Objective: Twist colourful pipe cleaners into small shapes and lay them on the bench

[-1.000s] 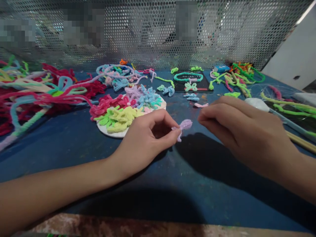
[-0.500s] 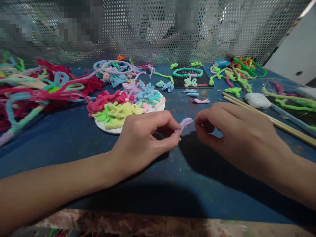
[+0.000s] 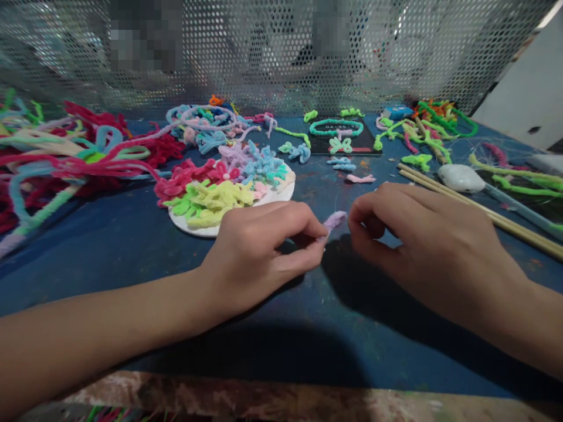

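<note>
My left hand pinches a short lilac pipe cleaner piece between thumb and fingertips, its fuzzy end pointing right. Close to that end, my right hand is closed with its fingers curled to the thumb; what they hold, if anything, is hidden. Behind my left hand lies a white disc covered with red, green, yellow, lilac and blue pipe cleaner pieces. A pink piece and blue pieces rest beyond the hands.
A dark timer display bears a teal pipe cleaner ring. Pipe cleaner heaps spread at left. Wooden sticks and a white glue gun lie at right. A perforated metal screen stands behind the blue table.
Both hands have shifted very slightly right, the lilac piece with them. Its free end looks more bent, and a thin fibre stands up from it. Grips look the same.
</note>
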Tool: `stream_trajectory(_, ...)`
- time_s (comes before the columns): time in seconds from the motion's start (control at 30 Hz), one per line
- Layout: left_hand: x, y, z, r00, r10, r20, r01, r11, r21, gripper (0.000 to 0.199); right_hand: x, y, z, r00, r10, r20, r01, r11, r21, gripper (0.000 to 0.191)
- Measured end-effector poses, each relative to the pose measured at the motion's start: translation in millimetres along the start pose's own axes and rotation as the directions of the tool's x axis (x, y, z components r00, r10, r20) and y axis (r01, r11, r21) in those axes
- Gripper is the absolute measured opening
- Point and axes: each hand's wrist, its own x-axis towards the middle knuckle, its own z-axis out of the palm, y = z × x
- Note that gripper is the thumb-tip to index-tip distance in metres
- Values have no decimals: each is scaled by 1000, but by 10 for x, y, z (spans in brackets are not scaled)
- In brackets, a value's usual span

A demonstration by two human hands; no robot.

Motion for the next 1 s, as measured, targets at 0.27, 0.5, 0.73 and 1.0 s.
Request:
stream_trajectory(0.27, -1, 25, 9, 997, -78, -19, 77, 996, -44, 13, 2, -17, 1, 1000, 10, -25, -10, 1000, 13, 19)
stream_trajectory(0.5, 24, -5, 18, 984, -176, -18, 171, 972, -160, 9, 0, -18, 16, 997, 54, -60, -49, 995, 82, 15)
stream_trajectory(0.73, 21, 13, 19, 984, -178, -19, 172, 971, -163, 9, -6, -17, 38, 995, 77, -57, -70, 991, 118, 10)
stream_trajectory(1.0, 22, 14, 12, 987, -159, -8, 156, 974, -164, 10, -12, -21, 39, 996, 56, -65, -48, 992, 113, 9)
